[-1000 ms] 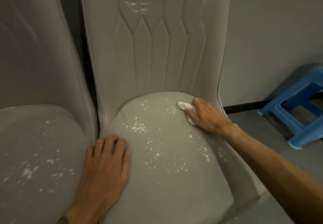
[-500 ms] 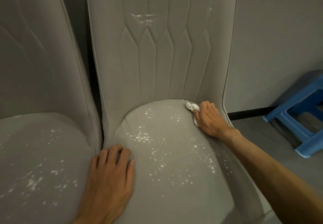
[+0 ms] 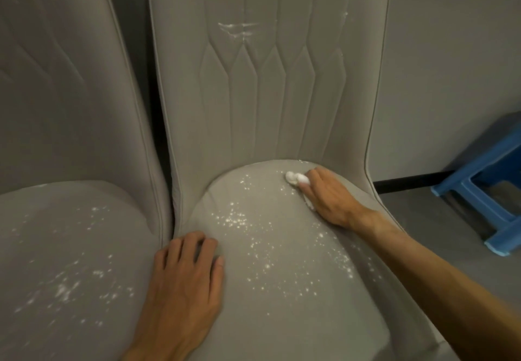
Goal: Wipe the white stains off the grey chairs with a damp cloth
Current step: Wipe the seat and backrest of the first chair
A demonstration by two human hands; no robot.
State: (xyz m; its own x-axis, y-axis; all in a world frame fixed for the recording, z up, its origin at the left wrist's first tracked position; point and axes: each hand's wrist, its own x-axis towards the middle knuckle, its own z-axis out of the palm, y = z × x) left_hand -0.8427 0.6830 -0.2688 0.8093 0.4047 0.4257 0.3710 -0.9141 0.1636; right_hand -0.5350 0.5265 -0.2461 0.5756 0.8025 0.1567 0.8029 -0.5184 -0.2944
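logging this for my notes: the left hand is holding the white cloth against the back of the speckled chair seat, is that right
Not quite. The head view shows the right hand holding the white cloth against the back of the speckled chair seat. The left hand holds nothing and rests on that seat's front left edge.

This is a plain indoor room of a domestic sort, most likely the dining or living corner of a home. Two tall-backed chairs in stitched grey upholstery, the left chair (image 3: pixel 56 107) and the right chair (image 3: pixel 267 93), stand side by side in front of a bare grey wall (image 3: pixel 451 64) with a dark skirting strip (image 3: pixel 408 183) at its foot. A low blue plastic stool (image 3: pixel 462 177) sits on the smooth grey floor (image 3: pixel 437 234) to the right of them.
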